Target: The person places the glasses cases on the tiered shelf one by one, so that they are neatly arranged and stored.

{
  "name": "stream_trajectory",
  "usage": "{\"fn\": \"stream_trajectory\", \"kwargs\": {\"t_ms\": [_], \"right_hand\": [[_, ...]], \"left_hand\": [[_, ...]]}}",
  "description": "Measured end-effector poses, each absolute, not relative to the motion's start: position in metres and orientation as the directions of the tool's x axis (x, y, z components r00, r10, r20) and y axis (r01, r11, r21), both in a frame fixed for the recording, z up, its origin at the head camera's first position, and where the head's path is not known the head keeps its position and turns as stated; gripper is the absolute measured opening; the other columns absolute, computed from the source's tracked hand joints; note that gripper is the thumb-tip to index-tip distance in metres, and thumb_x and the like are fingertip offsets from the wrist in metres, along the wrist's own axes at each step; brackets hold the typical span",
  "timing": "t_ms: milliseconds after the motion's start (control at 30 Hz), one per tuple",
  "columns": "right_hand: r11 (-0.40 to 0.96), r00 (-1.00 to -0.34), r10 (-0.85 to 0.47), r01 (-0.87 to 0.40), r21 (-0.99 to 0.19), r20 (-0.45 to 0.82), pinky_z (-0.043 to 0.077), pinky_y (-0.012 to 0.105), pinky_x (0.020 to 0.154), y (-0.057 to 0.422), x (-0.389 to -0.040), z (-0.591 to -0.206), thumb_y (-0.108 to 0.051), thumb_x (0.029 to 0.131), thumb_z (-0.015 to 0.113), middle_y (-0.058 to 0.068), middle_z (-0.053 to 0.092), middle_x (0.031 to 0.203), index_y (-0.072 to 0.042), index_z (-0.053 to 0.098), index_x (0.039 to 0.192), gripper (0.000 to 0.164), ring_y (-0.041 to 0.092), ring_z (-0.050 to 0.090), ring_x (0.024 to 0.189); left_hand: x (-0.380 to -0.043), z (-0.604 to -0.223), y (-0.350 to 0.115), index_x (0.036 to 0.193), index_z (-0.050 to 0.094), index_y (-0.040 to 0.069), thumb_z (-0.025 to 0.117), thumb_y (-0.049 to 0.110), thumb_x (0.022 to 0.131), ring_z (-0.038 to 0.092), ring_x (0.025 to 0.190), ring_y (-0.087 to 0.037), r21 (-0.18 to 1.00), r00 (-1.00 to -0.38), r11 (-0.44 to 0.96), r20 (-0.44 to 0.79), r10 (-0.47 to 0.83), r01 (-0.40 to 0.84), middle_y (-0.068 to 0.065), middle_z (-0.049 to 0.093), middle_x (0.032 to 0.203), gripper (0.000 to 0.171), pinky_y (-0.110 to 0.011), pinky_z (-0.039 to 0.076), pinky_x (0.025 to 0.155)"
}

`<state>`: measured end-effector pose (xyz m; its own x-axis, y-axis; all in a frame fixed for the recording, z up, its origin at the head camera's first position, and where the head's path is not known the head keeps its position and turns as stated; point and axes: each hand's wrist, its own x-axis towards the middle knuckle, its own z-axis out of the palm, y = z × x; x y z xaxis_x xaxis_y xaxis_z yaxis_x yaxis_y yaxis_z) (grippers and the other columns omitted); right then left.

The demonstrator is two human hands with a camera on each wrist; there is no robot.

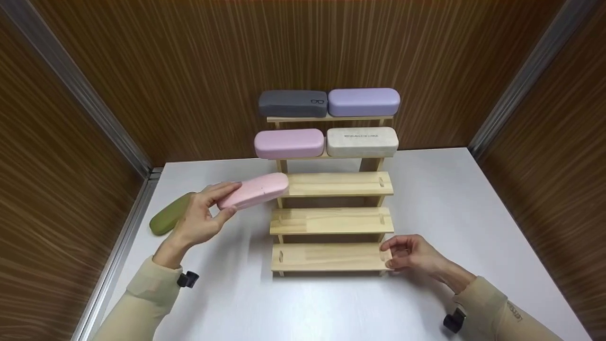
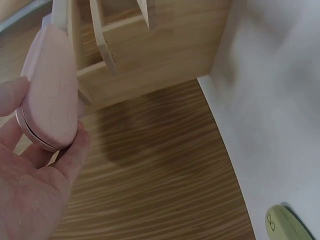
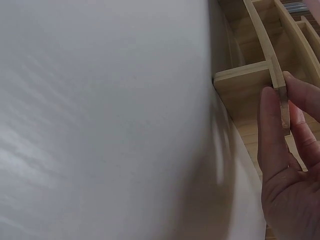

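My left hand (image 1: 198, 221) grips the near end of a pale pink glasses case (image 1: 261, 188), thumb on one side and fingers on the other. The case is held in the air, tilted, its far end by the left end of the third step of a wooden stepped rack (image 1: 336, 183). In the left wrist view, the seam of the pink case (image 2: 52, 90) shows near my fingers. My right hand (image 1: 419, 255) pinches the right end of the rack's lowest step; the right wrist view shows thumb and fingers on both faces of that board (image 3: 278, 82).
On the top step sit a dark grey case (image 1: 291, 104) and a lilac case (image 1: 363, 102). Below them are a pink case (image 1: 289, 143) and a cream case (image 1: 362, 142). A green case (image 1: 170, 215) lies on the white table (image 1: 227, 303) at left. Wood-grain panels (image 1: 203, 71) enclose the table.
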<state>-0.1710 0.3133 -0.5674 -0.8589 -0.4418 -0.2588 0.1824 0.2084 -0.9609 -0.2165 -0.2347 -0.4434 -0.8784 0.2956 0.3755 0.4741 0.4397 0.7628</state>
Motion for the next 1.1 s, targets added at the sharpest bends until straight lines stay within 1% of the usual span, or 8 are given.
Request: {"fn": "stream_trajectory", "kwargs": {"t_ms": [200,300,333,467,567,767,867,1100], "right_hand": [[0.183,-0.857,-0.464,0.154,-0.971,-0.224,0.071,0.026,0.081,0.315,-0.172,-0.571,0.007,0.091,0.083,-0.008,0.061,0.09,0.024,0.059,0.136,0.053,0.0,0.068,0.078],[0.173,-0.858,-0.471,0.14,-0.975,-0.207,0.07,0.023,0.081,0.316,-0.172,-0.572,0.008,0.092,0.082,-0.009,0.059,0.086,0.024,0.059,0.137,0.053,-0.002,0.063,0.076],[0.175,-0.859,-0.468,0.14,-0.975,-0.208,0.07,0.023,0.081,0.316,-0.172,-0.572,0.007,0.092,0.083,-0.01,0.059,0.086,0.024,0.06,0.137,0.053,-0.002,0.062,0.075],[0.197,-0.866,-0.447,0.149,-0.969,-0.224,0.07,0.024,0.082,0.318,-0.172,-0.572,0.005,0.093,0.083,-0.011,0.059,0.084,0.021,0.063,0.137,0.051,-0.001,0.06,0.075],[0.197,-0.865,-0.443,0.163,-0.967,-0.236,0.071,0.026,0.084,0.32,-0.172,-0.572,0.004,0.094,0.083,-0.011,0.064,0.086,0.02,0.065,0.137,0.05,0.0,0.065,0.079],[0.162,-0.861,-0.446,0.191,-0.968,-0.244,0.071,0.028,0.086,0.324,-0.17,-0.572,0.004,0.097,0.081,-0.01,0.08,0.097,0.017,0.069,0.136,0.043,0.005,0.08,0.092],[0.147,-0.86,-0.45,0.197,-0.969,-0.243,0.071,0.028,0.087,0.326,-0.169,-0.571,0.004,0.098,0.08,-0.009,0.083,0.101,0.016,0.071,0.135,0.04,0.006,0.082,0.094],[0.144,-0.857,-0.447,0.213,-0.966,-0.256,0.071,0.028,0.088,0.327,-0.169,-0.571,0.005,0.098,0.079,-0.01,0.082,0.101,0.016,0.07,0.135,0.039,0.006,0.081,0.094]], "left_hand": [[-0.219,-0.443,-0.222,0.146,0.074,0.002,0.079,-0.007,0.096,0.065,0.144,-0.039,0.767,-0.873,0.425,0.374,0.314,0.481,-0.021,0.072,0.152,0.051,-0.007,0.049,0.113],[-0.221,-0.442,-0.215,0.146,0.074,0.003,0.08,-0.006,0.096,0.066,0.145,-0.039,0.768,-0.873,0.425,0.365,0.324,0.479,-0.021,0.071,0.154,0.052,-0.011,0.049,0.115],[-0.221,-0.441,-0.213,0.147,0.074,0.003,0.08,-0.005,0.096,0.066,0.146,-0.039,0.767,-0.873,0.427,0.362,0.328,0.479,-0.02,0.071,0.154,0.051,-0.014,0.051,0.117],[-0.224,-0.438,-0.202,0.147,0.074,0.004,0.08,-0.003,0.097,0.066,0.147,-0.04,0.761,-0.864,0.425,0.361,0.35,0.49,-0.021,0.07,0.156,0.051,-0.037,0.057,0.122],[-0.225,-0.437,-0.196,0.147,0.074,0.004,0.08,-0.003,0.096,0.065,0.147,-0.042,0.751,-0.851,0.418,0.373,0.368,0.51,-0.022,0.069,0.155,0.051,-0.052,0.058,0.122],[-0.229,-0.437,-0.185,0.146,0.074,0.003,0.08,-0.002,0.097,0.065,0.148,-0.044,0.738,-0.833,0.405,0.396,0.387,0.539,-0.023,0.07,0.154,0.05,-0.059,0.056,0.122],[-0.23,-0.436,-0.18,0.146,0.074,0.003,0.079,-0.002,0.097,0.065,0.147,-0.044,0.734,-0.826,0.399,0.406,0.391,0.55,-0.023,0.07,0.154,0.049,-0.06,0.057,0.122],[-0.236,-0.43,-0.165,0.147,0.074,0.006,0.08,0.002,0.097,0.066,0.147,-0.04,0.707,-0.795,0.39,0.423,0.435,0.59,-0.02,0.072,0.153,0.05,-0.057,0.058,0.12]]}}
